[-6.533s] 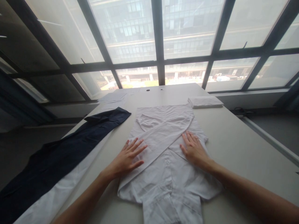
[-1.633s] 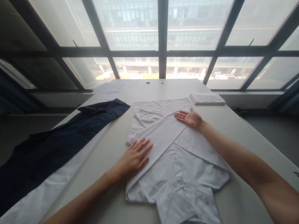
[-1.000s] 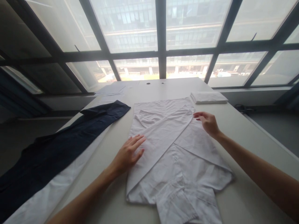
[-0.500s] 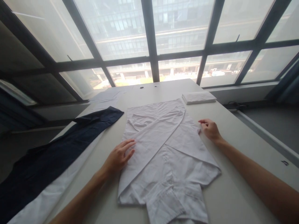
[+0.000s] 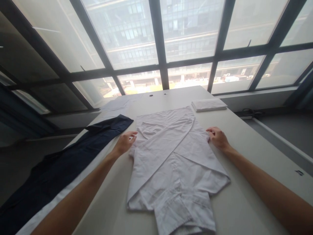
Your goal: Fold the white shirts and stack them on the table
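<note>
A white shirt [image 5: 168, 143] lies on the white table [image 5: 107, 192], its sleeves folded crosswise over the body and a cuff toward me. At its left edge is my left hand [image 5: 125, 142], thumb and fingers slightly apart with the fingertips by the fabric. My right hand [image 5: 218, 138] has its fingers curled in a pinch at the shirt's right edge. The fingertips there partly hide the cloth between them.
Dark navy cloth [image 5: 80, 150] lies over white fabric along the table's left side. A folded white cloth [image 5: 209, 104] sits at the back right. Pale sheets [image 5: 114, 106] lie at the far left. Large windows [image 5: 188, 29] stand behind the table.
My left hand has lifted off the shirt's front and moved away from me to its left edge. My right hand stays at the right edge. The view has shifted slightly.
</note>
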A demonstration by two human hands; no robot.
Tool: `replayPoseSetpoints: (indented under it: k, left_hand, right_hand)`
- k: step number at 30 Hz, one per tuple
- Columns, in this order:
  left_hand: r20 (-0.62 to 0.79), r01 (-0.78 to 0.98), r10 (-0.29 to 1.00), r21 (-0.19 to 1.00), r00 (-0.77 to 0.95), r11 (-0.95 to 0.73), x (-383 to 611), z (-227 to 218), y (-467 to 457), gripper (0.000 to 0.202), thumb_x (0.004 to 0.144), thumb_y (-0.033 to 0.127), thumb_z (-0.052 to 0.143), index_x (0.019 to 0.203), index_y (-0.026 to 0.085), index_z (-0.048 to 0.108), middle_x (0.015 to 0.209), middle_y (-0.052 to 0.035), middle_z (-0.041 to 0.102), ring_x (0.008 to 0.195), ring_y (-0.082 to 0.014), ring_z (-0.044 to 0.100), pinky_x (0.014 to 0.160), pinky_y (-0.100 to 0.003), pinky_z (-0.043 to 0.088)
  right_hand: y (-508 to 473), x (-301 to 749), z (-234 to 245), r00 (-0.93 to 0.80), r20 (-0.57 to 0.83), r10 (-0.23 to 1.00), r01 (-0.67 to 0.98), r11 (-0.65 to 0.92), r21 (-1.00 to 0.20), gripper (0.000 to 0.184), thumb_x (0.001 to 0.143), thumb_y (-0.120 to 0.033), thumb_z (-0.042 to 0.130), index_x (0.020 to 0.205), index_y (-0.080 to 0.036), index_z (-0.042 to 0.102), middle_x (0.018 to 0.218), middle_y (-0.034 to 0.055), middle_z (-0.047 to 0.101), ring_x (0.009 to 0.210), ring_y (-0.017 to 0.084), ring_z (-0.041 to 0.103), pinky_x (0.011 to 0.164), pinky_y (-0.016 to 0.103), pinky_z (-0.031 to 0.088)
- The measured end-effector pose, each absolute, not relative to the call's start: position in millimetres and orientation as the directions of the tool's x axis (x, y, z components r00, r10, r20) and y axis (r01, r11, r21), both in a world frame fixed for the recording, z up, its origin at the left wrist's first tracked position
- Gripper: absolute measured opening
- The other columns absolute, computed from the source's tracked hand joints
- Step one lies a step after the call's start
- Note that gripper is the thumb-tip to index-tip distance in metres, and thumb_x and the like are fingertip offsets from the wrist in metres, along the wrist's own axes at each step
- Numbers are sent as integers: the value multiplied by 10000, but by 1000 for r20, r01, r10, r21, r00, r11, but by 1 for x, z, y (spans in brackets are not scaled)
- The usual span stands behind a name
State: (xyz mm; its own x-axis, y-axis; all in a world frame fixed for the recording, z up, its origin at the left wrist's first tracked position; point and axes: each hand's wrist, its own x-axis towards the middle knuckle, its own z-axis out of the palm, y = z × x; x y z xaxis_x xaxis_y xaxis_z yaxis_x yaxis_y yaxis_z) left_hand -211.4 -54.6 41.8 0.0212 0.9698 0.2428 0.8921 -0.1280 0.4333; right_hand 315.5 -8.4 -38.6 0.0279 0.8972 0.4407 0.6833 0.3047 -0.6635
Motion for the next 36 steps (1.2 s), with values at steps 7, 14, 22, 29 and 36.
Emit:
replayPoseSetpoints:
  k: [7,14,22,29,36]
  left_hand:
    - [183,935,976,351,-122,51,-209,53,52,226,750,348,620,850,186,742,924,-116,766,1005,-290,690,884,-316,504]
    - [69,912,986,394,-149,110,-206,40,87,153,660,341,681,654,191,655,694,-58,697,768,-256,664,673,-289,464]
    - [102,875,984,477,-145,80,-204,47,99,205,826,367,541,845,173,607,817,-42,674,756,-184,598,672,-259,445]
    - [196,883,971,469,-135,28,-202,43,103,194,897,340,508,983,173,555,875,-54,659,746,-182,577,719,-277,465]
    - [288,924,958,367,-8,-102,-200,38,86,386,900,212,415,1207,58,590,1185,-133,669,1100,-241,617,1034,-324,421]
  right_hand:
    - [-12,315,-35,9,448,894,674,326,-663,270,809,-197,473,893,-208,729,1026,109,714,1015,255,644,976,404,477]
    - [-10,315,-34,-5,432,902,657,328,-679,310,790,-147,442,894,-224,723,1029,91,711,1037,236,642,1003,380,466]
    - [-14,311,-29,-58,425,903,720,333,-609,212,862,-335,571,960,-229,726,1054,96,701,1053,273,615,1002,413,454]
    - [-17,310,-31,-100,421,902,772,337,-539,209,857,-335,615,1009,-232,715,1094,102,689,1080,288,588,1010,435,447]
    - [-16,311,-32,-122,444,888,773,366,-518,193,870,-326,604,991,-221,713,1095,111,693,1060,290,597,1002,438,445]
